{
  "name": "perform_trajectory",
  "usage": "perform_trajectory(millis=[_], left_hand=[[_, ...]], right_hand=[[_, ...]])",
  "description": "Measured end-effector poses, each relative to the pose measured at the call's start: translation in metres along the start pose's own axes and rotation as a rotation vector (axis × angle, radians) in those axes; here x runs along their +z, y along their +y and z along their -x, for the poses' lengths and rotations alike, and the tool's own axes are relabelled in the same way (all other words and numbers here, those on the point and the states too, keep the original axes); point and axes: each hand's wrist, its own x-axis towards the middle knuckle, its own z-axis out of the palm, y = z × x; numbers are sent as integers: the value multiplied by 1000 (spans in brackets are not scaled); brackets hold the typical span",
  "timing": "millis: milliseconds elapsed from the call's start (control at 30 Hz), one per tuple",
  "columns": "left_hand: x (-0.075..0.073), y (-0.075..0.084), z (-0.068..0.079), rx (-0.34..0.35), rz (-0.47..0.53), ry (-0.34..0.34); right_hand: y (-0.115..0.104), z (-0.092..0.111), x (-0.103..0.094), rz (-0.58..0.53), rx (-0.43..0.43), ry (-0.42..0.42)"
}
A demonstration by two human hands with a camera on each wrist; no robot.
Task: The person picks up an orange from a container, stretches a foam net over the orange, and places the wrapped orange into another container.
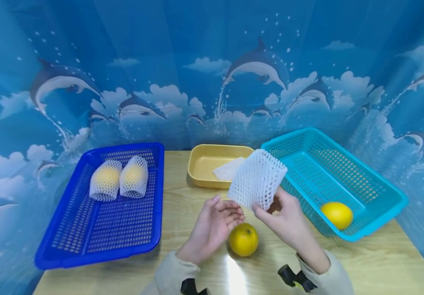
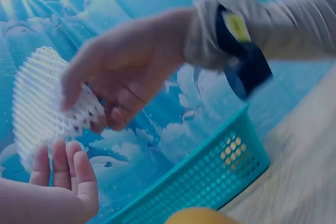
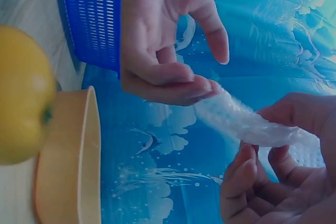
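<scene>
My right hand pinches a white foam fruit net between thumb and fingers, raised above the table. In the right wrist view the foam net looks flattened. My left hand is turned palm up with the thumb apart and the fingers slightly bent. Its fingertips are right at the lower edge of the net. A round yellow fruit sits on the table between my wrists, stem end showing.
On the left, a dark blue basket contains two yellow fruits in foam nets. A yellow tray behind my hands holds another flat net. The turquoise basket at right holds a bare yellow fruit.
</scene>
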Motion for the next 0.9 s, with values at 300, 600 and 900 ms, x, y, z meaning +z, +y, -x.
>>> perform_trajectory(millis=[300,600,900], left_hand=[[6,-7,4,-112,89,111],[5,-13,6,-117,100,110],[5,-15,9,-89,-64,101]], right_hand=[[5,17,6,0,-70,-40],[9,28,12,-90,-148,-141],[12,31,14,-135,-169,-297]])
